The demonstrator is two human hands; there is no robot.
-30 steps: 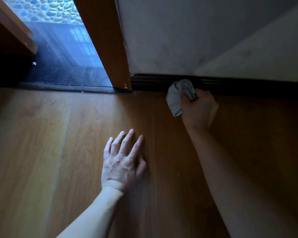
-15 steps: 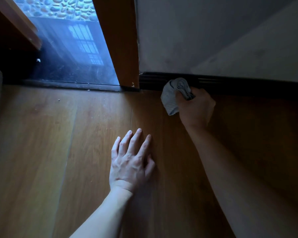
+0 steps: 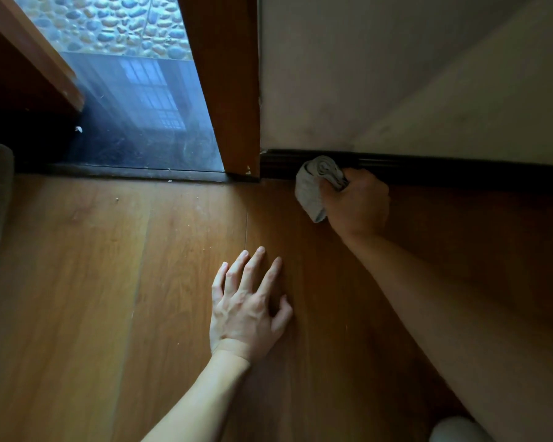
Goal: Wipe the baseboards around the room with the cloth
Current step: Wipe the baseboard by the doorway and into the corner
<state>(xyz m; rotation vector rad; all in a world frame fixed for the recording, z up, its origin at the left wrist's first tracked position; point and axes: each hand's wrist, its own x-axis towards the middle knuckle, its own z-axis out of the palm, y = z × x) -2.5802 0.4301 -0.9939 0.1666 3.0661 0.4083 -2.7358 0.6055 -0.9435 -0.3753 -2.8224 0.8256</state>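
- A person kneeling on a wooden floor (image 3: 115,282) wipes the dark baseboard (image 3: 444,169) at the foot of a pale wall (image 3: 364,74); the right hand (image 3: 356,202) is clenched around a bunched grey cloth (image 3: 313,186), its knuckles turned toward the wall.
- The cloth bulges out past the thumb side of that fist, its upper fold pressed against the baseboard and its lower tail hanging to the floor just beyond the curled fingers.
- The left hand (image 3: 248,307) lies flat on the boards, fingers spread and gripping nothing, apparently bracing the body; it sits well short of the baseboard.
- The step in hand looks to be the end of this run, where the baseboard meets the orange-brown door frame (image 3: 230,90), just beyond the cloth; the next move likely calls for working the wad into that corner, then carrying on along another stretch.
- The cloth appears soft, crumpled and rolled on itself, pale grey with a darker swirl at the top; whether it is damp cannot be told.
- The baseboard reads as near black with a faint ridge along it; dust on it is too dim to judge.
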